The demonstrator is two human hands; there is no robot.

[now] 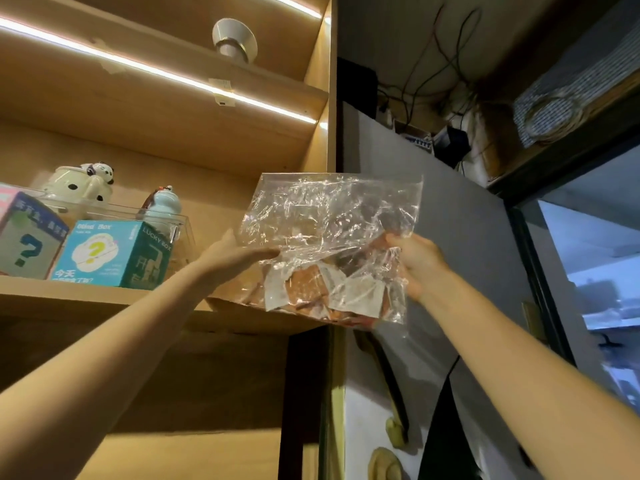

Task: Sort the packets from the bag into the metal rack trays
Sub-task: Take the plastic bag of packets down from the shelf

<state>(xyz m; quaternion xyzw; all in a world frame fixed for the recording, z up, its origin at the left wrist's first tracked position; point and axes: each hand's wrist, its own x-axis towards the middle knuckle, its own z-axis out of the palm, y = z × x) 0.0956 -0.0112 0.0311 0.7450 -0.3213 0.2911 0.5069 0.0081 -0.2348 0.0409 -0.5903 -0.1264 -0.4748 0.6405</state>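
Observation:
A clear, crinkled plastic bag (329, 216) is held up at the right end of a wooden shelf (104, 299). Several brown and white packets (311, 289) lie bunched in its lower half. My left hand (239, 252) grips the bag's left edge, fingers stretched flat along it. My right hand (417, 263) pinches the bag's right side. The bag's bottom rests on or just above the shelf corner; I cannot tell which. No metal rack trays are in view.
On the shelf's left stand a teal "Lucky Box" carton (114, 254), a grey question-mark box (27, 242), and panda figurines (86, 183) in a clear bin. A grey fridge door (433, 237) is right of the shelf unit. Tangled cables (433, 98) hang above.

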